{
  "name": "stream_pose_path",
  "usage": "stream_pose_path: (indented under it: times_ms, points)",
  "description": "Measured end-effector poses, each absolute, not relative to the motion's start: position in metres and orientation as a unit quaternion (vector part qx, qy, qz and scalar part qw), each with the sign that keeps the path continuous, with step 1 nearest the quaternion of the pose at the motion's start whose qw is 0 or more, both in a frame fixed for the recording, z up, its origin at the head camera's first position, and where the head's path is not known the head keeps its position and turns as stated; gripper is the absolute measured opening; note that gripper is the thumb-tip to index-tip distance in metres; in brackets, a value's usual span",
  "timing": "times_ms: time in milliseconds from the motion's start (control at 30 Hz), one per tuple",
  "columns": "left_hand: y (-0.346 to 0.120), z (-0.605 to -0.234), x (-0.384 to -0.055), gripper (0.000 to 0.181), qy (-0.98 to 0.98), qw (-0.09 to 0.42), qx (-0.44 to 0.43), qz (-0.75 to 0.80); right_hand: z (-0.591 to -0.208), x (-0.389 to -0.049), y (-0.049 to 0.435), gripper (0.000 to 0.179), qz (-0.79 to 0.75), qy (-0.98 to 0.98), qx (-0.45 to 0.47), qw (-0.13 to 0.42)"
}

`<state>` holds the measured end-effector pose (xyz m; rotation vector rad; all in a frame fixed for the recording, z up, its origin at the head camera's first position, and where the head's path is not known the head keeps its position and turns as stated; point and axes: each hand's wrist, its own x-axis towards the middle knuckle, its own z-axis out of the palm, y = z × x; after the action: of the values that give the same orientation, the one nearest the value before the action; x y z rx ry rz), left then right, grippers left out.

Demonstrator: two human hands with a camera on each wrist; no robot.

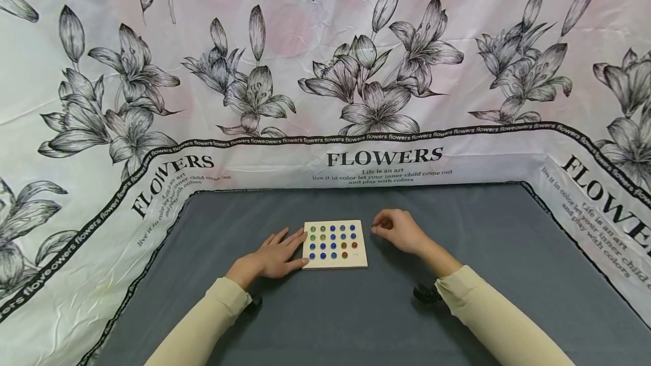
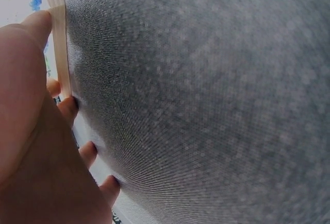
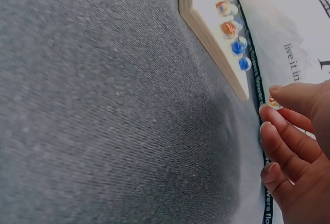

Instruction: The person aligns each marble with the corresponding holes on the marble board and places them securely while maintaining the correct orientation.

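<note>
A pale wooden board lies flat on the grey cloth, with rows of glass marbles in green, blue and reddish brown. One hollow at its near right corner holds no marble. My left hand rests at the board's left edge, fingers spread and straight, thumb and fingertips touching it. Just right of the board, my right hand is raised over the cloth. In the right wrist view its thumb and index finger pinch a clear marble with orange-red streaks; the other fingers are loosely bent.
Grey cloth covers the table. Behind it and along both sides hangs a white flower-printed curtain with black lettering. A dark wrist device sits below the right cuff, and another below the left cuff.
</note>
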<state>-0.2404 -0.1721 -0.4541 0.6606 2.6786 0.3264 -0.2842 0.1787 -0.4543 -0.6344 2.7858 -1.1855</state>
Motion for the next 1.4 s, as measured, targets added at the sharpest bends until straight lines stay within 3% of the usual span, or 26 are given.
stream_pose_path:
  times_ms: [700,1400]
  points:
    - [-0.172,-0.455,-0.24,0.074,0.947,0.185,0.234,0.119,-0.447,-0.255,0.166,0.011,-0.383,0.892,-0.239,0.027]
    - [-0.172,-0.457,-0.241,0.074,0.948,0.185,0.233,0.116,-0.456,-0.247,0.151,0.004,-0.379,0.881,-0.282,0.037]
